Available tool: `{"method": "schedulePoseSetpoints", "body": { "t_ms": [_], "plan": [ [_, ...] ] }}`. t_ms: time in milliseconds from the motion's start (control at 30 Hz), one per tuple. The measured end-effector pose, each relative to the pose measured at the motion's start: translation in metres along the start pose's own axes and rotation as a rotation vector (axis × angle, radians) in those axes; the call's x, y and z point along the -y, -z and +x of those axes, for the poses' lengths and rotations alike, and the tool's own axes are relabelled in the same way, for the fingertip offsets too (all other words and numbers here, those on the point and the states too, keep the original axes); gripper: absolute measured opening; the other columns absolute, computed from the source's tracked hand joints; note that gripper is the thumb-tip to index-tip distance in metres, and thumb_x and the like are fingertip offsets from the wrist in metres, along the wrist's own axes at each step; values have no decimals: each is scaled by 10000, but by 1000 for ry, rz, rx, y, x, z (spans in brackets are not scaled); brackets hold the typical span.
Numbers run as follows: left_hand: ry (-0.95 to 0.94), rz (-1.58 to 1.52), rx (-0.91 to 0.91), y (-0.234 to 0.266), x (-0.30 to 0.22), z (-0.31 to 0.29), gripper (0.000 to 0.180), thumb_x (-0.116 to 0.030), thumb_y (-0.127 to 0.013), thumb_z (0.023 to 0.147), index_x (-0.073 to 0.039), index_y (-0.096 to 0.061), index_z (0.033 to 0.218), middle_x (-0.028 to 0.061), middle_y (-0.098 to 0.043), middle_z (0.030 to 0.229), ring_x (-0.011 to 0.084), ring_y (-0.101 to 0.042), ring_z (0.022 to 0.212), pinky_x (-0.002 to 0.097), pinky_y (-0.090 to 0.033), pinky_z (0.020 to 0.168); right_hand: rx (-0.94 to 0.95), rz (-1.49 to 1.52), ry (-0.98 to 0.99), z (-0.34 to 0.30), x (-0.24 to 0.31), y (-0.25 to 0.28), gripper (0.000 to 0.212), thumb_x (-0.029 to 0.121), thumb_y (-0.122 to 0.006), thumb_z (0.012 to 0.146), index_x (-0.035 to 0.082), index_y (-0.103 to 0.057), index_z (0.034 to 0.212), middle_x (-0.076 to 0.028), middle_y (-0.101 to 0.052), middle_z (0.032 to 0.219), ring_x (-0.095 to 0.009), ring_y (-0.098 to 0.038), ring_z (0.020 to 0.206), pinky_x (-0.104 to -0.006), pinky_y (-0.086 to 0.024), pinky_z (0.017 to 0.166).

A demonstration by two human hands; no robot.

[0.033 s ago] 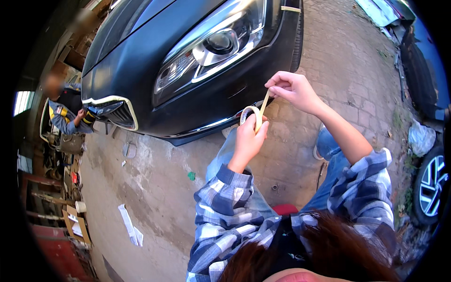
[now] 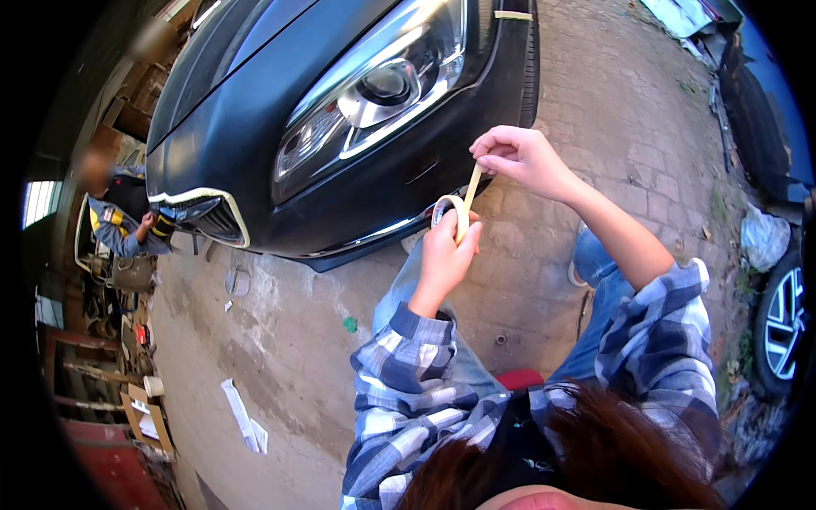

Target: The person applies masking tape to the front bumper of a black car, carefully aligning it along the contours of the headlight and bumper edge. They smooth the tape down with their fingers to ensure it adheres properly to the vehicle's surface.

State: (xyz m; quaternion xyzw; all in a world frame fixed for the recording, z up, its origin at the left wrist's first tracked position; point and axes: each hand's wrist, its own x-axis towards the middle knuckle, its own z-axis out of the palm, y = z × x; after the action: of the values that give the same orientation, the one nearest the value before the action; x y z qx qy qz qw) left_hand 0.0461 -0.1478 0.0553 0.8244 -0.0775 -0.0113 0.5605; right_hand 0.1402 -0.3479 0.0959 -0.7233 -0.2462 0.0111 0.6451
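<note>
My left hand (image 2: 442, 265) is closed around a roll of cream masking tape (image 2: 463, 224). From the roll a short strip of tape (image 2: 473, 185) runs taut up to my right hand (image 2: 525, 163), which pinches its end between thumb and fingers. Both hands are in the air in front of a matte black car bumper (image 2: 357, 208), below and right of the headlight (image 2: 384, 89). Pale tape (image 2: 241, 224) edges the grille (image 2: 214, 218) at the car's left. Another short piece of tape (image 2: 513, 15) sticks near the wheel arch.
A person in a grey-blue jacket (image 2: 119, 231) is beyond the grille at far left. White papers (image 2: 243, 418) and a cardboard box (image 2: 146, 418) lie on the ground at left. To the right are a plastic bag (image 2: 763, 238) and a car wheel (image 2: 780, 325).
The view has shifted slightly, so the car and both hands appear a little farther left. The grip on the tape roll and strip is the same.
</note>
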Motion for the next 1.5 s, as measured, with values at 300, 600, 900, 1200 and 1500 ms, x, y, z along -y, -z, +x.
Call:
{"method": "schedulePoseSetpoints", "body": {
  "t_ms": [300,600,900,1200,1500],
  "plan": [
    [34,-264,259,18,-74,50,237,-141,-520,1024,31,-622,1151,28,-623,693,53,-549,584,184,-421,545,43,4,177,67,-14,85,168,127,-741,883,20,-705,1008,5,-666,832,-63,-606,793,-244,-490,741],
    [-143,-182,229,-15,-105,138,261,-88,-511,1012,64,-582,1211,64,-653,757,104,-604,714,229,-474,711,-112,101,382,139,-63,158,122,157,-689,940,41,-660,967,28,-628,887,-52,-583,869,-213,-484,820],
    [-197,-55,-64,-29,-122,137,382,-222,-406,1068,118,-576,1106,111,-609,603,154,-542,452,289,-535,611,-321,544,552,195,-66,155,70,57,-645,941,-1,-646,981,-15,-650,852,-77,-636,812,-220,-518,731],
    [-225,-87,-57,-42,-92,110,325,-256,-464,1049,54,-550,1095,55,-600,619,149,-582,508,346,-532,721,-331,101,693,193,-81,176,87,66,-678,866,-11,-654,899,-89,-674,782,-139,-626,734,-302,-498,709],
    [-95,-146,-22,-69,-60,109,305,-237,-510,1031,52,-555,1118,109,-641,725,224,-645,657,393,-521,884,-347,-33,832,205,-86,171,99,79,-701,831,10,-635,859,-156,-615,849,-304,-628,811,-392,-497,753]
  ]
}}
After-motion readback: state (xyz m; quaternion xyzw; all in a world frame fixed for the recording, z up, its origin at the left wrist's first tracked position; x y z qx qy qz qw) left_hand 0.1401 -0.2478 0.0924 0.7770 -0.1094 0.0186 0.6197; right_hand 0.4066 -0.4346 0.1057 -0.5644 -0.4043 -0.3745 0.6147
